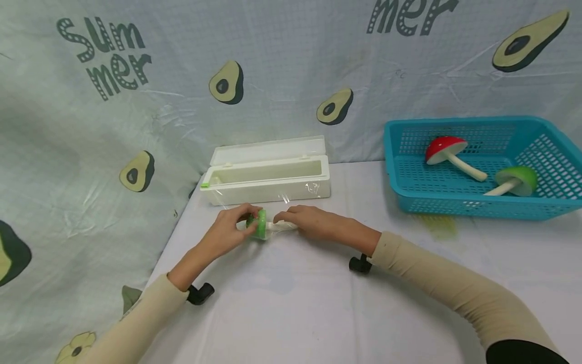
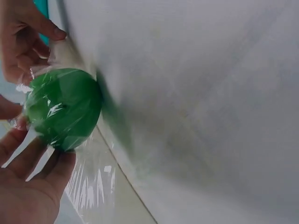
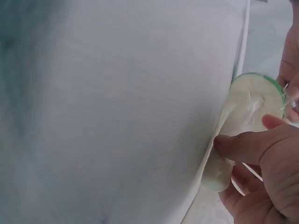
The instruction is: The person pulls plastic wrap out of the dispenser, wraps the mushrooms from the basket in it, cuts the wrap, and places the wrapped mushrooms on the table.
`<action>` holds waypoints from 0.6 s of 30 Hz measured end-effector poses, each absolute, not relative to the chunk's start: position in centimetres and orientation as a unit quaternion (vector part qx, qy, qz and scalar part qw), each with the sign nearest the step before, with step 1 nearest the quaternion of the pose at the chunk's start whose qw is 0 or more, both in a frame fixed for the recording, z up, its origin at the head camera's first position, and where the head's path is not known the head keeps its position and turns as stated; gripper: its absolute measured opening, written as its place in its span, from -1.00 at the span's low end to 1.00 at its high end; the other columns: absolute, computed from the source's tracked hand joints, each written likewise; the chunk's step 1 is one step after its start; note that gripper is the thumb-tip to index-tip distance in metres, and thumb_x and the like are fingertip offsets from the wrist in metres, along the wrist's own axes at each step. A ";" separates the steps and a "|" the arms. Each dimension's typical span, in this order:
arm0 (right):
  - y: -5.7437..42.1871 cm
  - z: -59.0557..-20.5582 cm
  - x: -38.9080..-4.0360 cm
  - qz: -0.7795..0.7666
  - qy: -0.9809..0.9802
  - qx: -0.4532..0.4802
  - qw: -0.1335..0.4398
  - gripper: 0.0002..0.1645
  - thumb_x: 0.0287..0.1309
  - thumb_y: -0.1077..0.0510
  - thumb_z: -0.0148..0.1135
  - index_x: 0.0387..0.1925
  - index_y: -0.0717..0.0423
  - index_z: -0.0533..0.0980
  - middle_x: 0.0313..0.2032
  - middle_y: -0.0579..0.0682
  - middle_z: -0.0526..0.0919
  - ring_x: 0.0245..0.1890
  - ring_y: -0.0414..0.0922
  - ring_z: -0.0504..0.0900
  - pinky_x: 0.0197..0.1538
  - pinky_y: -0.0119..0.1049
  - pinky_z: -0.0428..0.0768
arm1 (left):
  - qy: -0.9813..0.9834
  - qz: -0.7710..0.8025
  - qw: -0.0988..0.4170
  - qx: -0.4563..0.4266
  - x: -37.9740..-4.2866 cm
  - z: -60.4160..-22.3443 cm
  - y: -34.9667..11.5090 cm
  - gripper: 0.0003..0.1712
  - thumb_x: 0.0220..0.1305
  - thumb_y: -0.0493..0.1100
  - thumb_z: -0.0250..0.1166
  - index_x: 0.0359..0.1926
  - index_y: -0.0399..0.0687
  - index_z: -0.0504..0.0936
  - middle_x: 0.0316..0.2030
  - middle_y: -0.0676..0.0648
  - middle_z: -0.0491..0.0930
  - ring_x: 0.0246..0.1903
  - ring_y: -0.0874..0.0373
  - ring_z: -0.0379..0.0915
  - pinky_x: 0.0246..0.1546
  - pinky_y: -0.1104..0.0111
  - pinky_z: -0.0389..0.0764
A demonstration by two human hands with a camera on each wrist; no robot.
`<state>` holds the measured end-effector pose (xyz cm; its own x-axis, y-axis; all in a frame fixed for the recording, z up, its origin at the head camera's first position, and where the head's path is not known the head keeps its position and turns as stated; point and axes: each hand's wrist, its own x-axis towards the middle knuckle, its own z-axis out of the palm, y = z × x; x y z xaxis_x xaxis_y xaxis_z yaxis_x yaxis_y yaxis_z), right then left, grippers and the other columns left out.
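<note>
A toy mushroom with a green cap (image 1: 262, 225) lies on its side just in front of the white dispenser box, cling film (image 2: 91, 191) around it. My left hand (image 1: 227, 230) grips the cap between thumb and fingers, and the film shines over the dome in the left wrist view. At the other end my right hand (image 1: 313, 222) pinches the pale stem (image 3: 217, 175) through the film. The cap's pale underside (image 3: 247, 91) faces the right hand in the right wrist view. Film also shows glints at the box's front wall.
The long white box (image 1: 268, 191) stands behind the hands with its lid (image 1: 273, 150) raised. To the right, a blue plastic basket (image 1: 454, 203) holds a red-capped mushroom (image 1: 443, 146) and another green-capped mushroom (image 1: 525, 179). A printed cloth (image 1: 273, 50) hangs behind the table.
</note>
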<state>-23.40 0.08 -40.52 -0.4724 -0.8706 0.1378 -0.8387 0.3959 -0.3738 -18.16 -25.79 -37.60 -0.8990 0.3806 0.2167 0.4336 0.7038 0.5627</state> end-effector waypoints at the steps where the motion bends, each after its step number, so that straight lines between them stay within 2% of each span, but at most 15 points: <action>1: 0.1 -40.5 -23.4 -0.195 0.835 -0.512 0.045 -0.28 0.23 0.59 0.04 0.28 -0.07 0.42 0.03 -0.02 0.63 0.08 -0.08 0.58 0.17 -0.21 0.54 | -0.921 -0.314 0.042 -0.228 -18.2 -37.5 -25.8 -0.94 0.34 -0.30 0.31 -0.18 -0.16 0.62 0.07 -0.16 0.70 0.09 -0.09 0.63 0.15 0.06 0.60; 5: 0.1 -40.2 -23.5 -0.167 0.834 -0.524 0.046 -0.45 0.31 0.49 0.05 0.14 -0.14 0.41 -0.01 -0.08 0.59 -0.01 -0.13 0.55 0.08 -0.24 0.53 | -0.916 -0.315 0.049 -0.241 -18.2 -37.4 -25.7 -0.96 0.38 -0.30 0.32 -0.23 -0.19 0.62 0.04 -0.18 0.71 0.05 -0.08 0.66 0.12 0.07 0.61; 8: 0.0 -40.0 -23.4 -0.149 0.825 -0.544 0.045 -0.52 0.37 0.41 0.06 0.12 -0.18 0.42 0.02 -0.09 0.57 -0.01 -0.15 0.54 0.07 -0.25 0.52 | -0.917 -0.314 0.064 -0.239 -18.2 -37.6 -25.6 -0.93 0.39 -0.32 0.31 -0.18 -0.20 0.56 0.01 -0.19 0.73 0.01 -0.07 0.68 0.08 0.07 0.64; 12: -0.2 -39.9 -23.3 -0.133 0.814 -0.563 0.047 -0.41 0.40 0.41 0.04 0.26 -0.26 0.39 0.05 -0.06 0.58 0.00 -0.14 0.56 0.07 -0.25 0.54 | -0.923 -0.296 0.083 -0.233 -18.1 -37.8 -25.5 -0.84 0.37 -0.33 0.33 -0.11 -0.19 0.52 -0.02 -0.18 0.73 -0.01 -0.09 0.69 0.02 0.05 0.67; 14: -0.3 -39.9 -23.3 -0.126 0.816 -0.562 0.045 -0.34 0.41 0.43 0.03 0.33 -0.28 0.36 0.04 -0.04 0.59 -0.01 -0.14 0.58 0.05 -0.26 0.55 | -0.925 -0.288 0.087 -0.233 -18.1 -37.8 -25.5 -0.86 0.37 -0.33 0.33 -0.10 -0.18 0.56 -0.06 -0.16 0.74 -0.02 -0.09 0.69 0.00 0.04 0.68; 18: -0.5 -39.7 -23.4 -0.114 0.820 -0.559 0.034 -0.29 0.38 0.49 0.03 0.38 -0.19 0.40 0.02 0.01 0.62 -0.03 -0.09 0.62 0.02 -0.25 0.59 | -0.924 -0.288 0.080 -0.240 -18.0 -37.8 -25.7 -0.92 0.38 -0.32 0.31 -0.13 -0.15 0.65 -0.06 -0.15 0.74 -0.01 -0.05 0.68 0.00 0.06 0.68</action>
<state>-23.39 -0.49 -39.74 -0.3719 -0.9255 0.0719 -0.9101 0.3482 -0.2246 -18.04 -25.72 -37.82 -0.8717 0.3980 0.2858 0.4899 0.7186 0.4935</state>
